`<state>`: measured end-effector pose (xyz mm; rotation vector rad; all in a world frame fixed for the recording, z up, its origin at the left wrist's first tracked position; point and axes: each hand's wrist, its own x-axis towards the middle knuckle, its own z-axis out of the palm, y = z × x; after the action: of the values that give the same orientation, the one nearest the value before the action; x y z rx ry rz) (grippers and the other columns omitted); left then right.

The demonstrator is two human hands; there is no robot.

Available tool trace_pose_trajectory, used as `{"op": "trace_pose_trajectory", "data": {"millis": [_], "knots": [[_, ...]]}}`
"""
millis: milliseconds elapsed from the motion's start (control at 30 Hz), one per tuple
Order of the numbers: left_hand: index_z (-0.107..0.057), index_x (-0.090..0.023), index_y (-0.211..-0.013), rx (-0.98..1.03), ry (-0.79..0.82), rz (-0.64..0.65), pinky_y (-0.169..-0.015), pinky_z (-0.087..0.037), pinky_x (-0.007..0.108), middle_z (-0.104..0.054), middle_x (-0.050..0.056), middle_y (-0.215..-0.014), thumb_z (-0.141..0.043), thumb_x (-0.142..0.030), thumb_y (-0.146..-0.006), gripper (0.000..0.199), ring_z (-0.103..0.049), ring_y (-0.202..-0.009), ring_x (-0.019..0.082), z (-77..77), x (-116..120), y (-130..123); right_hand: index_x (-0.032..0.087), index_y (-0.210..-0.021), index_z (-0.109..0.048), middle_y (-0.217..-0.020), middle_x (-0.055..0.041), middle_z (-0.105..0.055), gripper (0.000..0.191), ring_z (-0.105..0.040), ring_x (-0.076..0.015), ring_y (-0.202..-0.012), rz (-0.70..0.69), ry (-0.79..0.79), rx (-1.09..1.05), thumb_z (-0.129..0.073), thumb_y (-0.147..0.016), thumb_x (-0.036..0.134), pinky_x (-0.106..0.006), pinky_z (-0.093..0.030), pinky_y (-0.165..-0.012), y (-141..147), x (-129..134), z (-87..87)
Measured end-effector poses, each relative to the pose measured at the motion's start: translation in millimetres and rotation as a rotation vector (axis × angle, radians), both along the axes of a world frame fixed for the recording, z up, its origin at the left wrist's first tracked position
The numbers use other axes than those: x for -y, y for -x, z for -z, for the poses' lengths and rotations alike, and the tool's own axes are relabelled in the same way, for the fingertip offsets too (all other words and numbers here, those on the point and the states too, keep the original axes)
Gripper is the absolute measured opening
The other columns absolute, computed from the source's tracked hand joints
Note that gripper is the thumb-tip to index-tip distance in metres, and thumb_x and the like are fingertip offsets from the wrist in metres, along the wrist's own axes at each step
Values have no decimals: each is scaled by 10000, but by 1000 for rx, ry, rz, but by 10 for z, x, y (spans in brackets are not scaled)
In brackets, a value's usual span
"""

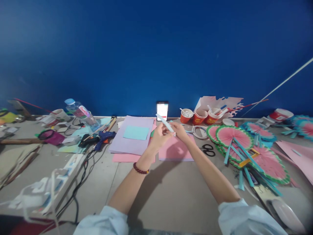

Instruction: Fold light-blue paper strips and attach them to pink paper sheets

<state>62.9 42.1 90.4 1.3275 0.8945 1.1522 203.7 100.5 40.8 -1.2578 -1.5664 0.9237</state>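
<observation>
Evidently the left hand [160,135] and right hand [180,131], nearly closed, pinch a pale blue strip [164,121], partly hiding its lower end.

Paper strip [165,122] — pale blue; wall [127,58] — navy.

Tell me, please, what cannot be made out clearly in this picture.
All in the head view:
Strip: its lower part, partly covered by the left hand and right hand.
Phone: the screen's content, pixelated and too small to read.
Scissors: the blades, apparently hidden by the right forearm.
Plugs: their outlines, blurred.
Pink sheet at far right: its outer part, cut off by the picture's right edge.
</observation>
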Motion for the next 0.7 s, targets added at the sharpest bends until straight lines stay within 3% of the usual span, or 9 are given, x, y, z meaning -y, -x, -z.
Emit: {"op": "trace_pose_trajectory", "data": {"millis": [67,167,300,433,567,700], "knots": [[-571,-191,-1034,-57,-31,20,-655,-464,253,-632,16,-825,-756,-189,-664,414,-590,-741,136,28,-5,-9,188,-787,-721,-853,-71,-714,425,-639,-222,-863,5,74,-154,-492,-834,542,-357,-476,-803,-52,77,-120],[-597,-184,-1058,-139,-86,66,-651,-477,267,-639,27,-823,-733,-165,-673,409,-592,-720,139,87,-13,-39,189,-783,-728,-826,-56,-717,417,-652,-197,-808,-84,172,-364,-588,-769,582,-335,-490,-793,-92,254,-295],[-638,-163,-870,-268,-84,92,-567,-450,254,-636,22,-742,-736,-172,-656,236,-572,-635,134,141,11,-75,203,-774,-731,-765,-19,-709,306,-640,-180,-751,-45,133,-343,-745,-648,482,-324,-487,-770,-108,470,-422],[-652,-173,-812,-334,-122,104,-574,-442,259,-659,26,-734,-716,-185,-678,149,-583,-641,144,150,44,-74,194,-777,-732,-769,-33,-708,320,-639,-197,-762,-28,138,-349,-698,-699,503,-357,-491,-789,-149,580,-468],[-656,-179,-865,-341,-132,119,-574,-435,259,-652,17,-708,-708,-215,-683,192,-586,-639,148,162,50,-64,200,-828,-732,-808,-36,-703,283,-619,-195,-774,-74,89,-232,-692,-725,460,-342,-477,-759,-192,626,-483],[-639,-190,-916,-351,-113,150,-552,-414,243,-613,-13,-680,-734,-243,-659,279,-565,-621,134,162,62,-62,196,-760,-720,-814,-27,-689,214,-598,-180,-761,-51,27,-216,-731,-687,397,-315,-452,-725,-211,627,-464]]}}
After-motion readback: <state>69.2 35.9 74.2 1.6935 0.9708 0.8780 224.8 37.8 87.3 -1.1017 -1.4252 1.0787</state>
